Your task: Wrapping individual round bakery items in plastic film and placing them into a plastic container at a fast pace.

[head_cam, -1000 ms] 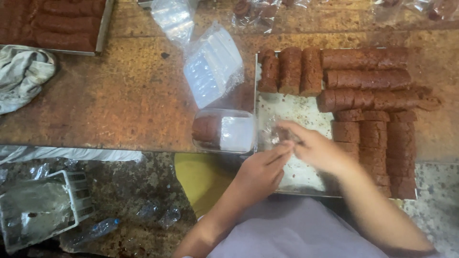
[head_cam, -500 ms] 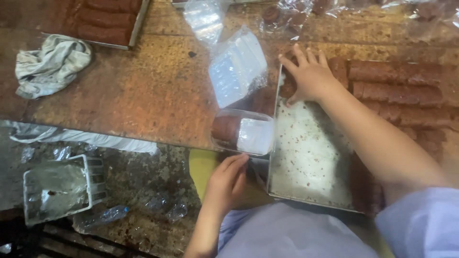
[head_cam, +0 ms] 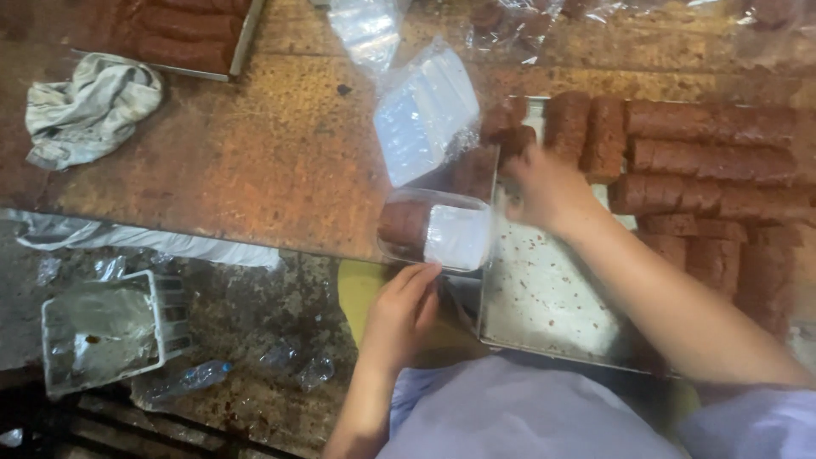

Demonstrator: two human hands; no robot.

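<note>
A metal tray (head_cam: 544,314) on the brown table holds several brown rolls (head_cam: 714,161) along its far and right sides; its near left part is bare with crumbs. My right hand (head_cam: 548,191) is over the tray's far left corner, fingers closed on a short brown roll piece (head_cam: 512,140). A clear plastic container (head_cam: 438,229) with one brown piece inside sits at the table's edge, left of the tray. My left hand (head_cam: 406,310) is just below it, fingertips touching its near edge.
A stack of clear plastic containers (head_cam: 425,115) lies behind the open one. A grey cloth (head_cam: 89,106) is at the far left, a second tray of rolls (head_cam: 191,34) behind it. On the floor stand a white plastic basket (head_cam: 102,331) and a bottle (head_cam: 183,378).
My hands were together over the tray. The right hand then reached to the far left rolls and closed on a piece, while the left hand dropped to the container's near edge.
</note>
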